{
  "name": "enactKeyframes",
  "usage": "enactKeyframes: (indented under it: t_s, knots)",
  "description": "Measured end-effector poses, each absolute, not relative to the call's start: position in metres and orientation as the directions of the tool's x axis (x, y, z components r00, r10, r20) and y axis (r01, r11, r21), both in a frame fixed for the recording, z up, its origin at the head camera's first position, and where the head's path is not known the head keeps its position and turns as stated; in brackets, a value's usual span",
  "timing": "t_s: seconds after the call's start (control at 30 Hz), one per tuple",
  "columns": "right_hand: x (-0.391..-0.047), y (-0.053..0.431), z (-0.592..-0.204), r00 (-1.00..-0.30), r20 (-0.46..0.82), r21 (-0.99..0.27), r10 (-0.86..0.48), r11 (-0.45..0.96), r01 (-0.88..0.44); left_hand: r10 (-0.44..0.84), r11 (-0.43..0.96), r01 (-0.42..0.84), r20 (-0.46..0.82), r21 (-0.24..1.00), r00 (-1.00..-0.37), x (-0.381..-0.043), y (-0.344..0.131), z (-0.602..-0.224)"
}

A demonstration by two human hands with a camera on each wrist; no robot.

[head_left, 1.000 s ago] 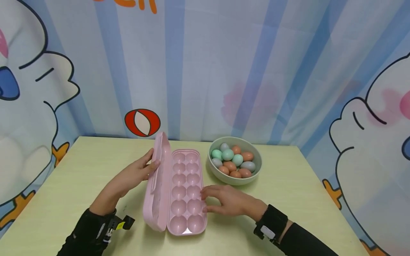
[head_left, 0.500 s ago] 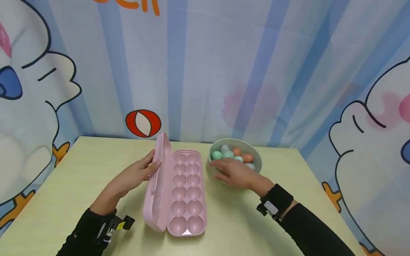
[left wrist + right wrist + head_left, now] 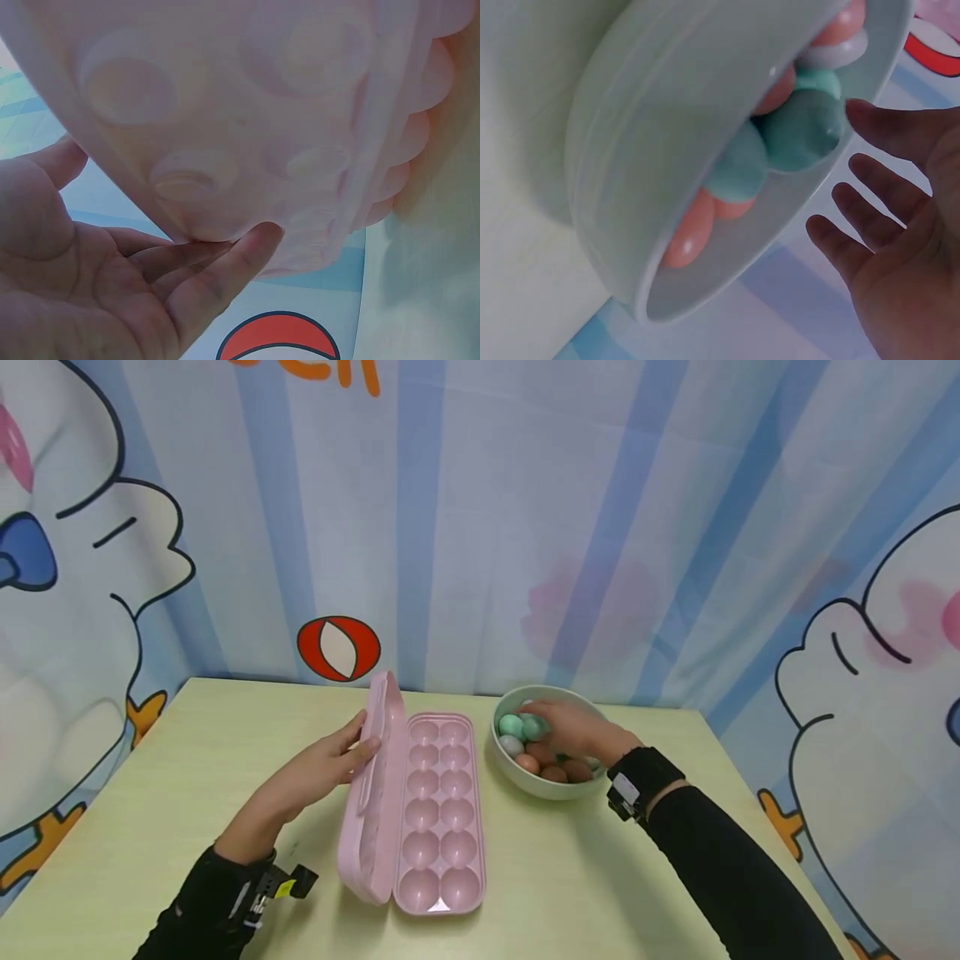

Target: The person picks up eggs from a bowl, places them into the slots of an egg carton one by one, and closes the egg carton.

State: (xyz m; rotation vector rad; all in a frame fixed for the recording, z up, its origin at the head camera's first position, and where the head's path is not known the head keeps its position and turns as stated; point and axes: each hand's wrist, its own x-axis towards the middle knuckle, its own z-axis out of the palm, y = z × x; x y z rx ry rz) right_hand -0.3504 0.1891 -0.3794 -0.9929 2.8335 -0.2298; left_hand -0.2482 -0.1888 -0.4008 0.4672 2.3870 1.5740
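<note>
A pink egg carton (image 3: 424, 910) stands on the table with its lid (image 3: 365, 827) raised and its two rows of round cups bare. My left hand (image 3: 318, 770) pinches the lid's outer edge, thumb on one side and fingers on the other. In the left wrist view, the fingers (image 3: 255, 247) touch the lid's surface. Over the pale green bowl (image 3: 532, 785), my right hand (image 3: 573, 727) reaches in among the eggs. Its fingers are loosely spread in the right wrist view, with one tip close to a green egg (image 3: 799, 131); contact is unclear.
Brown eggs (image 3: 527, 763), green eggs (image 3: 512, 725) and grey eggs (image 3: 512, 745) fill the bowl. Behind the table (image 3: 600, 877) hangs a striped blue curtain (image 3: 480, 527) with cartoon prints, close to the table's back edge.
My right hand has left the carton's right edge and moved up and right into the bowl. The left hand keeps its hold on the raised lid.
</note>
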Motion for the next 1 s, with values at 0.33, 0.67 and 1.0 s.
enactKeyframes:
  t_s: [0.33,0.67,1.0]
  knots:
    - [-0.372,0.196,-0.391,-0.797,-0.136,-0.162,-0.589,0.806,-0.569,0.38,0.384,0.112,-0.046,0.917,-0.924,-0.247,-0.188,-0.4]
    - [-0.375,0.2,-0.398,-0.811,-0.044,-0.232,-0.583,0.796,-0.559,0.377,0.385,0.125,-0.032,0.915,-0.926,-0.248,-0.187,-0.4]
    - [-0.371,0.202,-0.403,-0.813,0.023,-0.226,-0.581,0.79,-0.57,0.375,0.387,0.128,-0.029,0.913,-0.926,-0.248,-0.187,-0.401]
